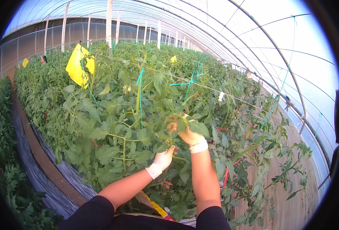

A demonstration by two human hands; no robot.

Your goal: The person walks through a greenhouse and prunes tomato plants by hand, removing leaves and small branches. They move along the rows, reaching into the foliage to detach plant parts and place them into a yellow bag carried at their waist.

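Note:
My left hand [161, 161], in a thin white glove with brown-stained fingertips, pinches a green tomato stem [171, 140] among dense leaves. Just above it and to the right, my right hand [191, 135] wears a similar glove. Its stained fingers curl around the upper shoot of the same plant, blurred and partly covered by a tomato leaf [199, 128]. Beside the hands, a green twine [141, 97] runs down along a neighbouring tomato stem [137, 100]. Another green twine [191, 81] is looped over a horizontal wire [212, 89] beyond my right hand.
Yellow sticky traps [78, 67] hang at the left. Red ties [226, 175] mark lower stems. A soil path [47, 169] edged with plastic mulch [32, 172] runs left. A yellow and red bag [158, 208] lies at my front. Greenhouse hoops [273, 46] arch overhead.

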